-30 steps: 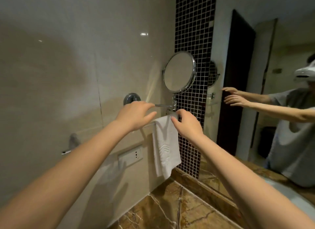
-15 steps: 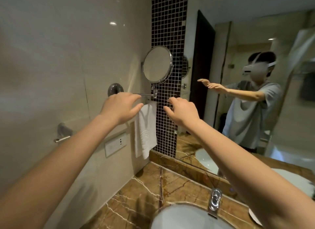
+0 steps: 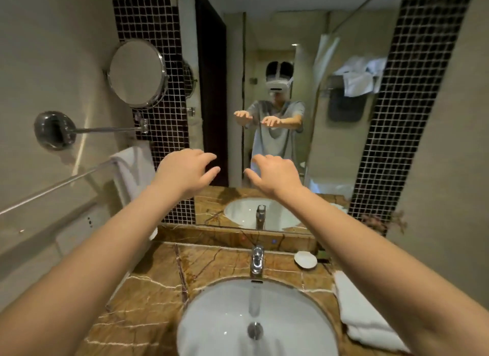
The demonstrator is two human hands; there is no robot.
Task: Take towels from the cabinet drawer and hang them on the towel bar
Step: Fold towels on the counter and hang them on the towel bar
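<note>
Head view, left to right. Chrome towel bar [image 3: 53, 187] runs along the left wall. One white folded towel [image 3: 132, 167] is draped over its far end, next to the black mosaic strip. The near stretch of the bar is bare. Above it is a round chrome swing-arm mirror [image 3: 137, 73] on its wall mount.

Left hand [image 3: 185, 170] hovers mid-air just right of that towel, not touching it. Fingers are loosely spread, holding nothing. Right hand [image 3: 275, 174] is beside it in the same posture, palm down, also empty. Both are over the far edge of the brown marble table [image 3: 148, 302], in front of the wall mirror.

Below them: chrome faucet [image 3: 257, 260] and white oval basin [image 3: 254, 324]. Right of the faucet sits a small white shell-shaped dish [image 3: 305, 259]. Near right, a thick white towel [image 3: 365, 318] lies folded on the table, partly under the right forearm.

Status, my read: one towel is hung and looks settled. The cabinet drawer is out of frame, so I can't tell how many are left in it. I also can't tell whether the towel on the table is part of the job. Likely next step: go to the drawer for another and hang it on the free near stretch of the bar.
</note>
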